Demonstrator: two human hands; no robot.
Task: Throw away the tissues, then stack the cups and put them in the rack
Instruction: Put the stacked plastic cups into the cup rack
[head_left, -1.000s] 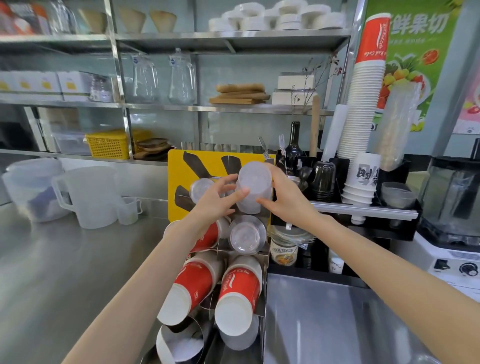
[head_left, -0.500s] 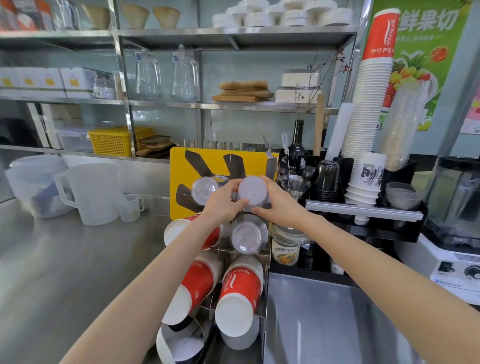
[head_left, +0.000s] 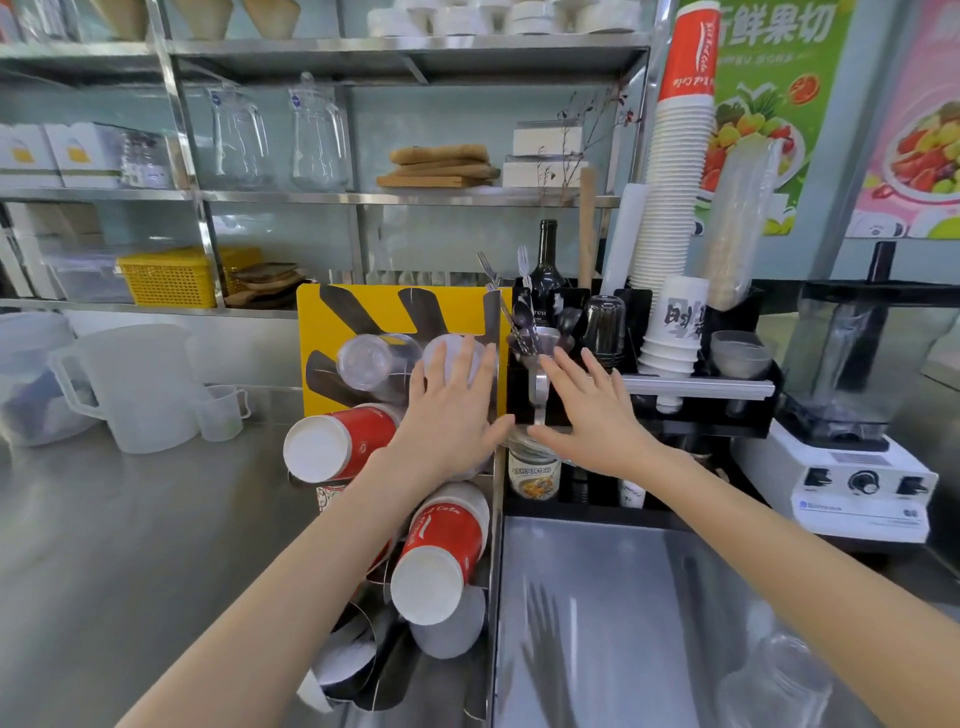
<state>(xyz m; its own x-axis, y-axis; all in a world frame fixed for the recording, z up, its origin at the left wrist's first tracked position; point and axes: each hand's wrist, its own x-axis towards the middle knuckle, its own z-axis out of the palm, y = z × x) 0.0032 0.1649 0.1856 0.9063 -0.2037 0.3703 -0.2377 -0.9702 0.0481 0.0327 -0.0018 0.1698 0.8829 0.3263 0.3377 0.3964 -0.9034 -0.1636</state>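
— Up close, from the head camera, what is seen at the yellow and steel cup rack (head_left: 363, 312)?

— Two bare hands are seen spread flat, fingers apart, nothing gripped. The left hand (head_left: 447, 415) is laid against the base of a frosted clear plastic cup stack (head_left: 457, 353) lodged in the rack's upper right slot; beside it, a second clear plastic cup (head_left: 366, 361) is seated in the upper left slot.

— And the right hand (head_left: 587, 410)?

— It is held open just right of the rack, in front of a black utensil organiser (head_left: 701, 415), touching nothing that can be made out. Red-and-white paper cups (head_left: 441, 551) are seen lying in the lower slots, bases outward, above the steel counter (head_left: 130, 545).
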